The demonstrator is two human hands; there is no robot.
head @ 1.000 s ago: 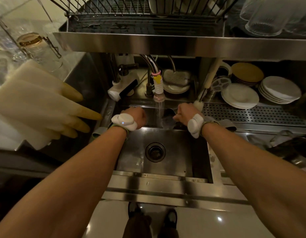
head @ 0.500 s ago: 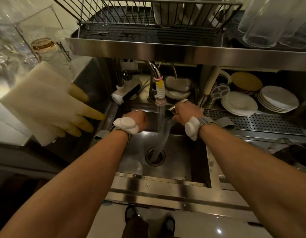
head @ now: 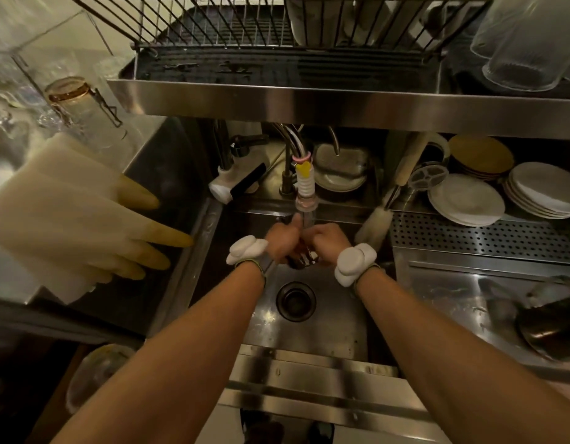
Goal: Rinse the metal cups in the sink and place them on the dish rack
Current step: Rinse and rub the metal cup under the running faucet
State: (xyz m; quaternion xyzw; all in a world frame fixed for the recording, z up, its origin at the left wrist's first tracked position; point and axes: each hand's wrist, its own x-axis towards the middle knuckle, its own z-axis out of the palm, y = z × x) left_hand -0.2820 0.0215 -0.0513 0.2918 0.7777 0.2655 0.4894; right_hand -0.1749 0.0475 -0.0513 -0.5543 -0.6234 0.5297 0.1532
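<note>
Head view: at the centre of the frame, the left hand [head: 282, 240] and right hand [head: 325, 240] are both wrapped around a metal cup [head: 301, 259], holding it under the tap [head: 304, 190] above the sink [head: 334, 318]. The dish rack [head: 213, 33] sits across the top, and stacked plates [head: 466, 200] lie at the right

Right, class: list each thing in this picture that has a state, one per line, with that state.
Tap: running, water falling onto the cup.
Metal cup: held under the stream, over the sink.
Left hand: closed on the cup.
Right hand: closed on the cup.
Sink: wet, drain unplugged.
Dish rack: bare at left; something pale stands at its right, too unclear to name.
Glasses: upside down.
Plates: stacked.
Rubber gloves: draped over the counter edge.
</note>
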